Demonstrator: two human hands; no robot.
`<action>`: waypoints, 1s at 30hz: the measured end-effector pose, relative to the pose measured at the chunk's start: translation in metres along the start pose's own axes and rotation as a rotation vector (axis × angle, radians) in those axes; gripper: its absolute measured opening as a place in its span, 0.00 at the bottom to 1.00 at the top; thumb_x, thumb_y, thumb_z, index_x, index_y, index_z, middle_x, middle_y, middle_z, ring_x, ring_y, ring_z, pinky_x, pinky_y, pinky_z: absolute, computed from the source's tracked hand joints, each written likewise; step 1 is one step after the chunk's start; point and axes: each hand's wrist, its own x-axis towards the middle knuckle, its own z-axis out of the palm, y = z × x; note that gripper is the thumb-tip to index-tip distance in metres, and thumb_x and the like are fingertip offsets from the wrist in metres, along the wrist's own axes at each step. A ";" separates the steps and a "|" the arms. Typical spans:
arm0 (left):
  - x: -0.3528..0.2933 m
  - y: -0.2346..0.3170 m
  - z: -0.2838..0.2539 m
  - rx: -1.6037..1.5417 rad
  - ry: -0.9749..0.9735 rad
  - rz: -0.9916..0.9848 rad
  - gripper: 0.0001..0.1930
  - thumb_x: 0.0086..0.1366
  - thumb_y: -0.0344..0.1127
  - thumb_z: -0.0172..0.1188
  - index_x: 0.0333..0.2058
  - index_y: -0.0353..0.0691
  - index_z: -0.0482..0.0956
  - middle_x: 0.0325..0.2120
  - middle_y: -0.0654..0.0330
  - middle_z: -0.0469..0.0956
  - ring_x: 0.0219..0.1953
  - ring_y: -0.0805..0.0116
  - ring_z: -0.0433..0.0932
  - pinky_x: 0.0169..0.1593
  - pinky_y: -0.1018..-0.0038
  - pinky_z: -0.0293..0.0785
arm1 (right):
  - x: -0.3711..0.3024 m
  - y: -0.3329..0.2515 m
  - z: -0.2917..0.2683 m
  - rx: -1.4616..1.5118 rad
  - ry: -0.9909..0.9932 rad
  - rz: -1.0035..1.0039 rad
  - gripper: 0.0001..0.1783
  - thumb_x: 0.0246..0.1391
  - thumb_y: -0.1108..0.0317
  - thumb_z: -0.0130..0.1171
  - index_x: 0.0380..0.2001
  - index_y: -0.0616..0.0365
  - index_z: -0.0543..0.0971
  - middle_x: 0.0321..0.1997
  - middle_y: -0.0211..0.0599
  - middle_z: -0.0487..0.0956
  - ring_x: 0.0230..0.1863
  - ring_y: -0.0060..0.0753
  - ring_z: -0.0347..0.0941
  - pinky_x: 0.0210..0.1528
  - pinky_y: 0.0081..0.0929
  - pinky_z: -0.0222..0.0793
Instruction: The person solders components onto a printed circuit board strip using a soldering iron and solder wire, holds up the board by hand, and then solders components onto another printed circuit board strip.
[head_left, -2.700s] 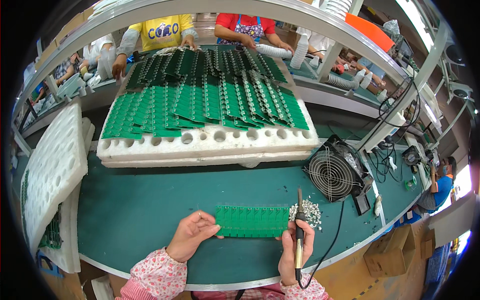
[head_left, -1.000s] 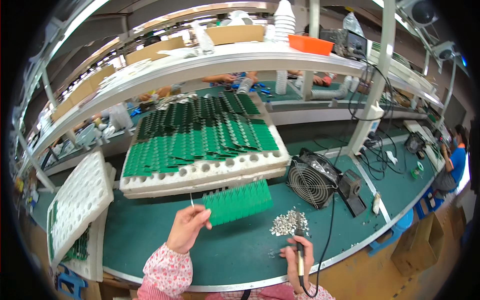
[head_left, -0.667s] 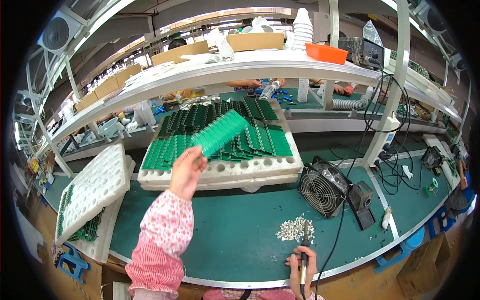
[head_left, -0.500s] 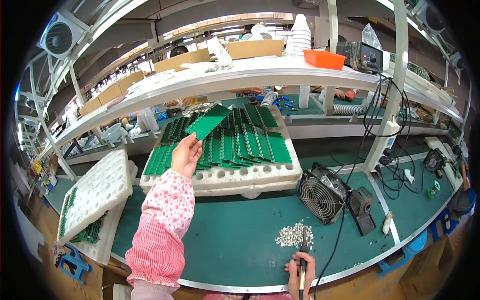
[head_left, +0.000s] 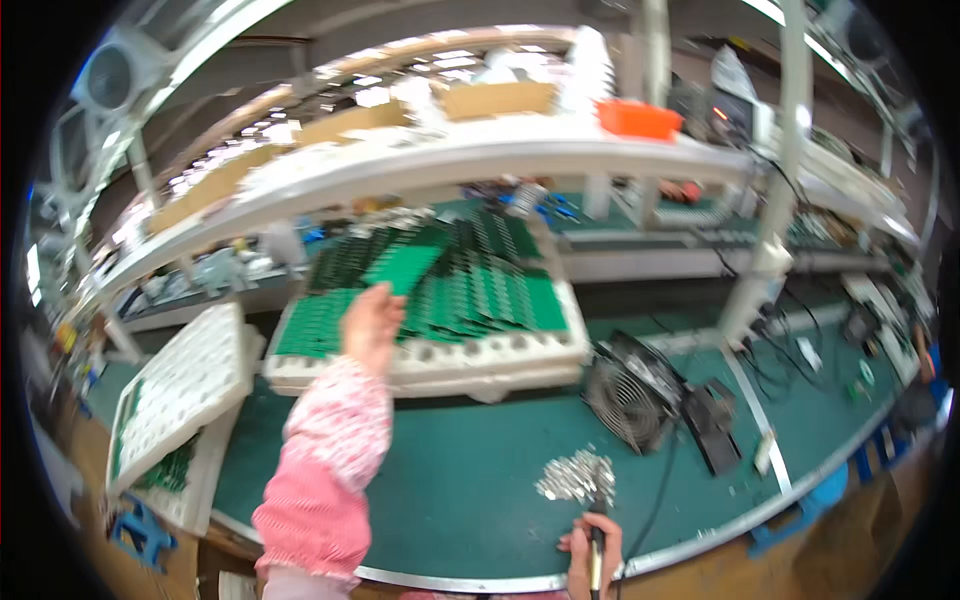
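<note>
At the near edge of the worktop (head_left: 455, 470), toward your right, your right hand (head_left: 594, 548) has its fingers closed around the handle of a soldering iron (head_left: 597, 572), tip pointing away from you; just beyond, by the tip, lies a loose pile of small silvery-white pieces (head_left: 575, 477); whether the tip touches them, you cannot tell through the blur.

Farther off, your left arm reaches out in a pink patterned sleeve (head_left: 338, 425); your left hand (head_left: 373, 320) has its fingers pinched together on the near end of a green circuit board (head_left: 408, 264), which slants up and to the right above rows of similar boards (head_left: 490, 302); whether it touches them is unclear. Those rows lie overlapping on a white foam block (head_left: 455, 374); to its left lean holed foam panels (head_left: 185, 385), and to its right stand a black fan (head_left: 628, 402) and a dark holder (head_left: 710, 425); beyond everything runs a white shelf (head_left: 460, 158), carrying an orange tray (head_left: 638, 119) and cardboard boxes (head_left: 497, 100).
</note>
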 end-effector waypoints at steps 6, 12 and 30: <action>-0.099 0.031 -0.071 -0.153 -0.101 -0.058 0.11 0.68 0.33 0.55 0.48 0.40 0.75 0.38 0.67 0.78 0.39 0.77 0.74 0.44 0.77 0.71 | 0.019 -0.038 -0.043 0.047 0.148 -0.142 0.15 0.65 0.63 0.45 0.48 0.63 0.68 0.32 0.44 0.76 0.26 0.28 0.74 0.31 0.23 0.73; -0.220 0.016 -0.081 0.010 0.126 -0.218 0.07 0.68 0.32 0.55 0.42 0.39 0.75 0.35 0.67 0.76 0.35 0.81 0.73 0.36 0.84 0.70 | 0.096 -0.052 -0.117 -0.048 0.455 -0.101 0.14 0.66 0.60 0.43 0.47 0.57 0.64 0.30 0.41 0.77 0.22 0.24 0.72 0.26 0.21 0.71; -0.262 -0.010 -0.113 1.038 0.072 -0.161 0.12 0.61 0.34 0.63 0.37 0.28 0.79 0.26 0.56 0.81 0.26 0.71 0.83 0.29 0.78 0.76 | 0.181 0.001 -0.171 0.386 0.327 0.328 0.21 0.62 0.53 0.53 0.54 0.51 0.71 0.44 0.29 0.78 0.36 0.17 0.72 0.34 0.21 0.71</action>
